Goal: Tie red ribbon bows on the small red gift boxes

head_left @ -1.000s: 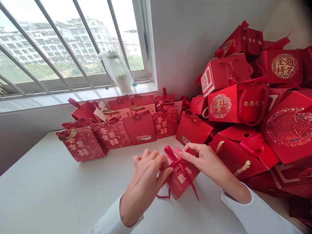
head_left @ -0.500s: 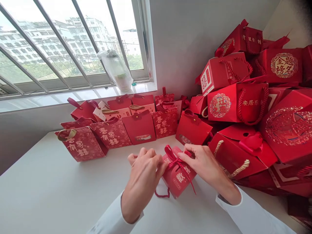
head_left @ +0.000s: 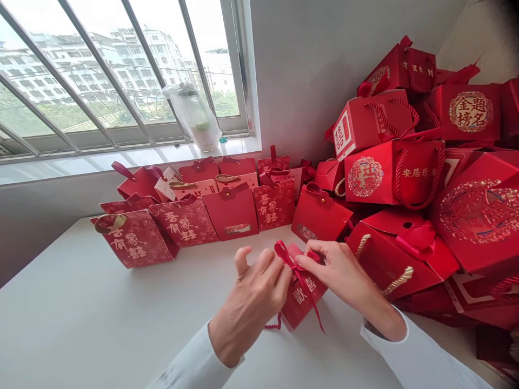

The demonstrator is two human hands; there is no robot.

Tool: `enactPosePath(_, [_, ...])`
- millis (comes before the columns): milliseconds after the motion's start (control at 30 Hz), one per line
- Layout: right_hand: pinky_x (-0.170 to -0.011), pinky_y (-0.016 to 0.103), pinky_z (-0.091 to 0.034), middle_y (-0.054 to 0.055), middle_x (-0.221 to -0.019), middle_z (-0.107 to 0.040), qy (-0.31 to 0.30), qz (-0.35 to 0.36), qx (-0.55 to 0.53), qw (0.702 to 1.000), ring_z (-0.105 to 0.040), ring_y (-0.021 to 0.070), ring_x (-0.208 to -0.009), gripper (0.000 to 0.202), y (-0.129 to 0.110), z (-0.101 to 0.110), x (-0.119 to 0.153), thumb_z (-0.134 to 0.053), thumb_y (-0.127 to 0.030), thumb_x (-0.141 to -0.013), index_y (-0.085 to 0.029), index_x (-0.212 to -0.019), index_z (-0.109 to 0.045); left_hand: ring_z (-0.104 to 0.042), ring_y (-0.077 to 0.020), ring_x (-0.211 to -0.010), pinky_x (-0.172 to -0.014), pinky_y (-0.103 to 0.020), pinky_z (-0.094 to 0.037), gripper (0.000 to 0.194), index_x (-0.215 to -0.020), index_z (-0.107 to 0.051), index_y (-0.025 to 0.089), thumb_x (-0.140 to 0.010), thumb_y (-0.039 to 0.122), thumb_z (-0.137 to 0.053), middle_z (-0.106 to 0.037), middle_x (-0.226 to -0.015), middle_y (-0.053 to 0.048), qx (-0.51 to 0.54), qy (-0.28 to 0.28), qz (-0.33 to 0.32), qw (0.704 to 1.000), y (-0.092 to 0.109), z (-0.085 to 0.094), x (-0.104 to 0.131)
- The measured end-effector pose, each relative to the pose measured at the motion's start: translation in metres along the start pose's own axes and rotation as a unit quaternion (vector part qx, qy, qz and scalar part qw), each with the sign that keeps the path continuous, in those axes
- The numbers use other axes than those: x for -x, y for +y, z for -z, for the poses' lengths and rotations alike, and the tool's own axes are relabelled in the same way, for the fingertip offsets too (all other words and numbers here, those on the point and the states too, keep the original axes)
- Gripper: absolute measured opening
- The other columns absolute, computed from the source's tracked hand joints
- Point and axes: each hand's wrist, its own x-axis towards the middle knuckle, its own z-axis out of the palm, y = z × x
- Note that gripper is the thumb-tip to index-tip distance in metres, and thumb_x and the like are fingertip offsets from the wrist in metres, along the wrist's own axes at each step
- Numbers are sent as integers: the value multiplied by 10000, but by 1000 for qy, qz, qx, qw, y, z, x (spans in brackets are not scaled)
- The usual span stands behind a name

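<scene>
A small red gift box (head_left: 299, 308) with pale Chinese characters sits on the white table, tilted towards me. A thin red ribbon (head_left: 311, 299) is tied in a bow on its top, one loop standing up and a tail hanging down the front. My left hand (head_left: 263, 286) is closed at the left side of the bow, its fingertips partly hidden behind the knuckles. On the other side, my right hand (head_left: 338, 270) pinches the bow's right part between thumb and forefinger. A twisted red cord handle (head_left: 274, 323) shows below my left hand.
Behind the box stand several red gift bags (head_left: 231, 213) in rows against the wall. A high pile of red gift boxes (head_left: 391, 173) rises at the right. On the window sill (head_left: 239, 145) is a cup in a plastic bag (head_left: 192, 116). Bars cross the window.
My left hand has moved right, closer to the knot, and now covers the box's left side. Its little finger sticks up more. My right hand has barely moved.
</scene>
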Motion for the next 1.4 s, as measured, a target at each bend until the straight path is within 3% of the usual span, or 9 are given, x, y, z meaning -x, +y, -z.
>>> enactPosePath(233, [-453, 210, -222, -66, -524, -312, -26, 16, 1, 1000, -298, 84, -493, 350, -1, 1, 5, -496, -373, -824, -193, -574, -331, -464, -123, -734, -941, -417, -181, 311, -674, -471, 163, -847, -59, -338, -519, -690, 33, 37, -12, -26, 999, -5, 5, 0])
enactPosePath(333, [-447, 211, -218, -68, -518, -308, -13, 9, 5, 1000, -292, 83, -485, 366, -2, 1, 7, -501, -371, -826, -192, -572, -308, -462, -124, -701, -917, -417, -194, 288, -672, -488, 168, -904, 41, -373, -511, -649, 36, 84, -1, 29, 996, -8, 8, -1])
enactPosePath(433, [-444, 213, -214, -66, -531, -315, -10, 6, 9, 1000, -281, 85, -493, 362, -4, 1, 8, -491, -380, -837, -193, -576, -323, -473, -122, -701, -873, -386, -234, 210, -764, -566, 198, -937, 203, -447, -567, -719, 26, 179, 45, 91, 979, -7, 9, -3])
enactPosePath(567, [-448, 219, -220, -61, -540, -336, -4, 15, 22, 1000, -290, 89, -502, 338, -6, 1, 8, -480, -371, -843, -192, -581, -364, -503, -138, -785, -790, -346, -267, 171, -832, -633, 251, -923, 230, -490, -615, -838, 6, 277, 87, 126, 949, -2, 0, -6])
enactPosePath(800, [-455, 220, -252, -57, -523, -424, -20, 7, 23, 1000, -342, 91, -492, 325, -2, 3, 6, -487, -386, -852, -186, -596, -468, -501, -141, -773, -812, -361, -248, 173, -749, -593, 223, -899, 187, -514, -619, -769, 38, 330, -22, 167, 929, 1, -13, -7])
enactPosePath(933, [-455, 228, -242, -55, -525, -398, -20, 12, 43, 999, -309, 93, -489, 351, -3, 8, 7, -479, -419, -864, -185, -603, -507, -510, -141, -778, -814, -347, -262, 37, -891, -585, 252, -871, 225, -570, -606, -778, 48, 353, -42, 176, 918, -5, -11, -7])
enactPosePath(1233, [-489, 246, -265, -33, -558, -506, -16, 7, 109, 994, -447, 119, -521, 324, -2, 6, 11, -454, -389, -889, -203, -624, -463, -536, -162, -817, -785, -337, -299, 155, -1021, -587, 310, -876, 261, -561, -606, -831, 34, 349, -74, 183, 916, -7, -14, -6])
enactPosePath(1400, [-494, 256, -260, -29, -553, -525, -12, 11, 131, 991, -463, 125, -514, 332, -5, 8, 12, -443, -397, -900, -206, -629, -470, -550, -161, -829, -833, -343, -337, 502, -1326, -343, 330, -878, 275, -563, -607, -903, 5, 379, -43, 184, 906, -8, -16, -3])
